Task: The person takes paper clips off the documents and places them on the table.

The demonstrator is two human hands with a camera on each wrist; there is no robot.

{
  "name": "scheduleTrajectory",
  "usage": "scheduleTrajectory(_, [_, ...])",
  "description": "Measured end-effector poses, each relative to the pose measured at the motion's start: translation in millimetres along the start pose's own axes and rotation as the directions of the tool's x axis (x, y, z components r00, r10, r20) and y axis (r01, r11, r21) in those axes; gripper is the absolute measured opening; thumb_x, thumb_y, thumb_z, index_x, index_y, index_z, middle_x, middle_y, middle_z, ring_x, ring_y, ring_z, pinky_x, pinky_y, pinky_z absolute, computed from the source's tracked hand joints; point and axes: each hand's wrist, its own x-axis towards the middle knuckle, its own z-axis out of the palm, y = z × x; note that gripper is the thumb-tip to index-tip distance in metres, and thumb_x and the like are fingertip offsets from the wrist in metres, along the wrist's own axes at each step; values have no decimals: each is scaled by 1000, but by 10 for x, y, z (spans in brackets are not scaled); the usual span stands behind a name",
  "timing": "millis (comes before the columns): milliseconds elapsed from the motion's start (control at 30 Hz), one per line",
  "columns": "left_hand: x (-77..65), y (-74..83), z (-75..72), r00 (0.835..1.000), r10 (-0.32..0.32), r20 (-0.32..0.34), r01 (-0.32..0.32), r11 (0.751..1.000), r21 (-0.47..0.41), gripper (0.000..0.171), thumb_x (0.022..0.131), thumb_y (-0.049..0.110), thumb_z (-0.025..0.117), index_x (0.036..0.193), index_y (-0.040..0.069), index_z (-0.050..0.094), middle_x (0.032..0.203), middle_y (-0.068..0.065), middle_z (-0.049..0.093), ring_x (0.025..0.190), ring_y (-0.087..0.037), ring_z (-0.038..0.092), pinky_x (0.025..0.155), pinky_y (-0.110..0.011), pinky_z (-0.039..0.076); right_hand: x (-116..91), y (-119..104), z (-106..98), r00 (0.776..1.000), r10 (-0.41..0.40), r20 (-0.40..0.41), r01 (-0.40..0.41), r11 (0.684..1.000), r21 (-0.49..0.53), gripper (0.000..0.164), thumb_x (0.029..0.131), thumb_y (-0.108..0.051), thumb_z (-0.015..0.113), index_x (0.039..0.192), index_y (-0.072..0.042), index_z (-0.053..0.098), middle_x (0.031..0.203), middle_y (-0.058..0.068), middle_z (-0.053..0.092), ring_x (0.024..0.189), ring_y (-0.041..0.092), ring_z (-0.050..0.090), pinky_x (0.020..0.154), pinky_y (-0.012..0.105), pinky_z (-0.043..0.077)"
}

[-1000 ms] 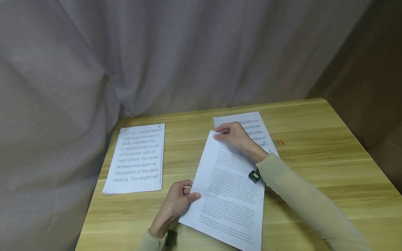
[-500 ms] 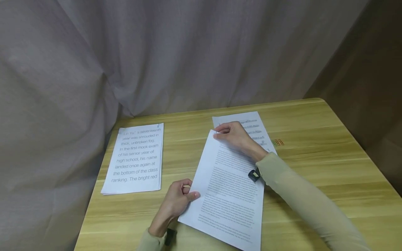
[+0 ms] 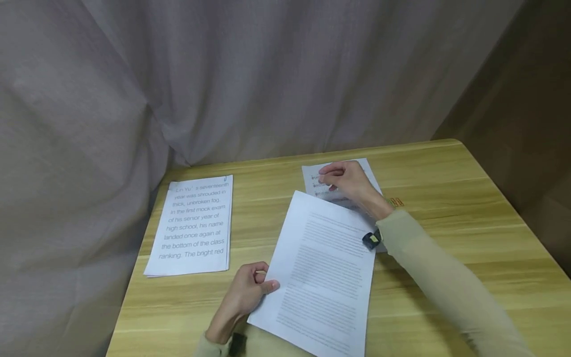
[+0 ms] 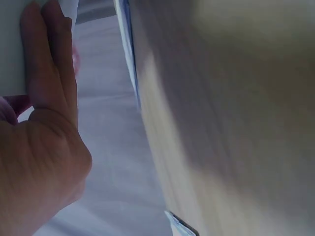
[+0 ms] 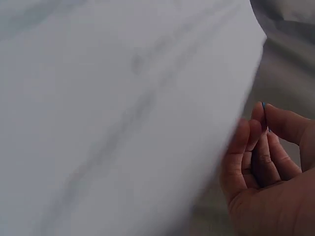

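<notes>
My left hand (image 3: 247, 290) grips the left edge of a stack of printed paper (image 3: 327, 277), thumb on top and fingers underneath. The left wrist view shows the fingers (image 4: 47, 64) lying straight along the back of the paper. Just beyond the stack's top edge, my right hand (image 3: 350, 183) is raised over a sheet of music (image 3: 311, 174). Its thumb and forefinger pinch a thin blue paper clip (image 5: 264, 110), seen nearly edge-on in the right wrist view. The paper's top left corner has no clip on it.
On the left of the wooden table (image 3: 450, 198) lies another stack of large-print pages (image 3: 192, 228), with a blue clip (image 3: 225, 179) at its top right. Several coloured paper clips (image 3: 396, 202) lie right of the music sheet, partly behind my right wrist. Grey curtain (image 3: 267, 74) hangs behind.
My right hand has left the paper's top corner and moved up and right, over the music sheet. My left hand and the paper have shifted slightly down and left.
</notes>
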Motion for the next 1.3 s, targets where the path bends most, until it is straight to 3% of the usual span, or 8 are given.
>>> scheduleTrajectory(233, [-13,-13,-117,997,-23,-74,20,999,-35,14,95,-4,76,105,-9,68,78,-17,80,65,-16,77,59,-31,65,-60,123,-310,999,-26,-33,27,1000,2,31,102,-17,77,127,1,74,103,-5,81,86,2,73,79,25,65])
scheduleTrajectory(400, [-4,12,-207,987,-27,-157,27,1000,-4,16,95,-3,76,110,-9,70,82,-16,81,67,-18,78,60,-32,67,-181,301,-566,997,3,-80,-9,998,-70,36,104,-25,76,131,-2,73,106,-5,81,86,6,73,83,25,65])
scheduleTrajectory(533, [23,29,-296,973,-38,-228,43,999,17,17,96,-2,76,112,-7,71,84,-16,82,69,-20,79,59,-32,65,-254,505,-796,990,13,-139,-30,993,-117,38,105,-25,75,135,-3,72,106,-6,81,87,7,74,81,23,64])
scheduleTrajectory(733, [107,47,-423,946,-50,-321,58,998,14,19,97,-2,76,114,-8,69,86,-19,82,69,-21,79,58,-30,64,-321,857,-1125,981,12,-193,-28,996,-82,45,107,-21,71,143,5,65,91,-32,71,86,-4,74,80,18,65])
scheduleTrajectory(833, [157,47,-486,934,-57,-352,64,998,10,22,97,-2,76,117,-9,69,86,-19,82,70,-20,79,59,-29,64,-349,981,-1260,978,9,-206,-24,997,-73,46,107,-20,71,144,8,62,90,-38,69,86,-8,73,79,15,64])
scheduleTrajectory(1033, [265,58,-602,913,-74,-400,88,996,18,28,97,0,76,123,-8,68,87,-15,81,70,-14,75,59,-25,61,-394,1184,-1442,976,21,-219,-31,998,-46,47,107,-12,70,144,14,58,89,-40,68,85,-16,69,80,10,61])
scheduleTrajectory(1200, [369,76,-701,901,-69,-427,107,992,67,30,98,4,77,123,-8,68,82,-10,77,69,-10,70,57,-22,55,-432,1308,-1554,974,52,-220,-90,982,-168,45,107,-19,71,140,10,64,87,-41,66,83,-15,65,77,12,59])
scheduleTrajectory(1300, [442,76,-751,900,-74,-429,112,992,64,29,99,4,76,123,-9,67,82,-9,78,68,-9,69,57,-22,56,-448,1359,-1602,973,98,-207,-149,959,-243,46,107,-27,72,139,6,67,96,-26,77,88,-9,64,78,14,56])
